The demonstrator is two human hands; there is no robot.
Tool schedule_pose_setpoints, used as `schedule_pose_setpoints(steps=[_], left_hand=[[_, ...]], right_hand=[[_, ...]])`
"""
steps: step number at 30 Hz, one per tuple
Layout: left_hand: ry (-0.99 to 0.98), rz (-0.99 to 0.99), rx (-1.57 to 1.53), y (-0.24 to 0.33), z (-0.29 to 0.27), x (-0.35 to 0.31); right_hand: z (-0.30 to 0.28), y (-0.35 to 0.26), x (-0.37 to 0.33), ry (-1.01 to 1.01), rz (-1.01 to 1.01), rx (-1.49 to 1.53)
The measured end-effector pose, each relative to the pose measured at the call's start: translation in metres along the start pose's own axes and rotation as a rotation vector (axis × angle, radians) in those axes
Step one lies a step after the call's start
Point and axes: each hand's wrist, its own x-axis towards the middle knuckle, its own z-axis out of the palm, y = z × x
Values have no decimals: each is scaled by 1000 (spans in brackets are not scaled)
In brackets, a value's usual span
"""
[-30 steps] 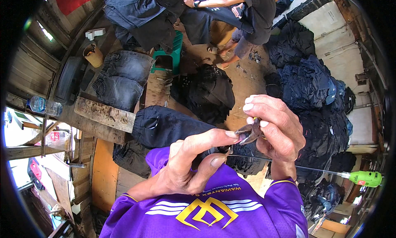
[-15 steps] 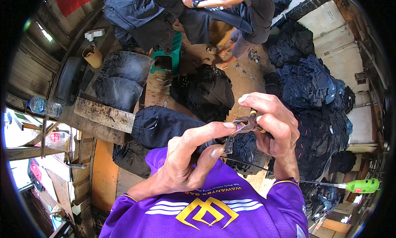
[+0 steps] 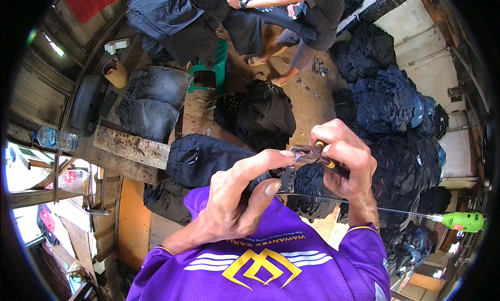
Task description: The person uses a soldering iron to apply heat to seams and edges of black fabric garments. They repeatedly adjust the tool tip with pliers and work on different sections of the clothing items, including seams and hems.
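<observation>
metal pliers (image 3: 308, 154) shifted slightly; right hand (image 3: 350, 157) grips yellow-black handles (image 3: 330, 164), left hand (image 3: 232, 199) pinches small dark piece (image 3: 277, 172).

A wooden counter (image 3: 122, 161) bears faded dark jeans (image 3: 153, 100), a stained board (image 3: 130, 146) along its near edge and a tan bucket (image 3: 115, 74). On the brown floor (image 3: 312, 105) are a green stool (image 3: 221, 56), a dark clothes heap (image 3: 265, 113) and small scraps (image 3: 320, 68).

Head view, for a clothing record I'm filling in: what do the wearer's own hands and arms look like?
The left hand and right hand are ungloved, with no ring or watch visible. The forearms are bare up to purple sleeves, which end in thin yellow trim.
</observation>
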Motion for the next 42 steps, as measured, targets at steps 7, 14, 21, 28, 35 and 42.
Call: schedule_pose_setpoints(steps=[7, 14, 21, 28, 35, 42], left_hand=[[42, -38, -11, -8, -8, -1], [-27, 34, -160, -13, -3, -9], [-48, -14, -189, -10, -1, -10], [279, -329, -490, -18, -30, -23], [789, -179, -284, -9, -91, -68], [671, 123, 118, 32, -137, -88]], right_hand=[[-13, -2, -5, 154, 36, -90], [-3, 11, -4, 292, 142, 133], [4, 8, -7, 291, 364, 357], [98, 118, 17, 66, 869, 596], [266, 142, 17, -339, 871, 820], [276, 24, 108, -331, 594, 918]])
